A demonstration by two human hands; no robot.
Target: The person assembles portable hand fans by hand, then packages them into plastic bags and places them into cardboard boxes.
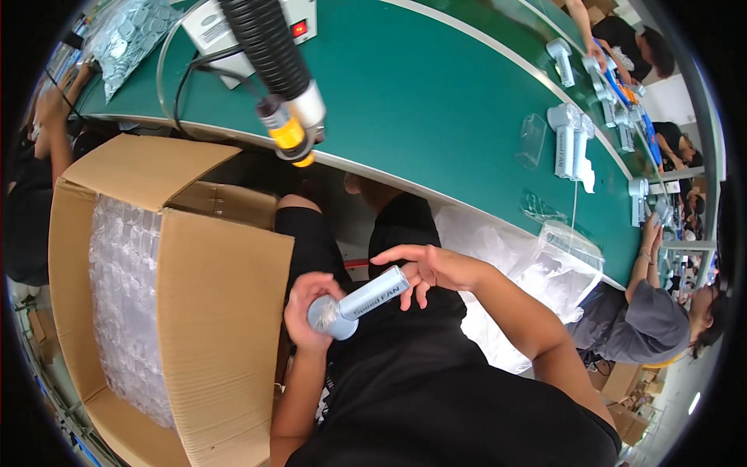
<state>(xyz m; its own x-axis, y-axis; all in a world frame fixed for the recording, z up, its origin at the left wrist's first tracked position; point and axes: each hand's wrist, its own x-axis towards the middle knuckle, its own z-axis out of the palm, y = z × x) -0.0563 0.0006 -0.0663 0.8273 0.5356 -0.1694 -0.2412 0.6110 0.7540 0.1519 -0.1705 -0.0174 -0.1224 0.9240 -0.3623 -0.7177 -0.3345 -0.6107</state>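
Note:
My left hand [303,311] is closed round the head of a light blue handheld fan [377,294], which I hold above my lap. The fan's handle slants up to the right, with dark lettering along its side. At the handle's far end is my right hand [440,268], its fingers spread and the index finger stretched out to the left. Whether a right fingertip touches the handle cannot be made out. Several more light blue fans [572,144] stand together on the green workbench [436,86], beside a clear plastic shell [532,140].
An open cardboard box [222,327] of clear plastic trays [128,303] stands at my left. A black ribbed hose [268,47] and a yellow-banded tool [286,134] hang over the bench edge. White plastic bag [498,327] lies at right. A co-worker [638,319] sits farther right.

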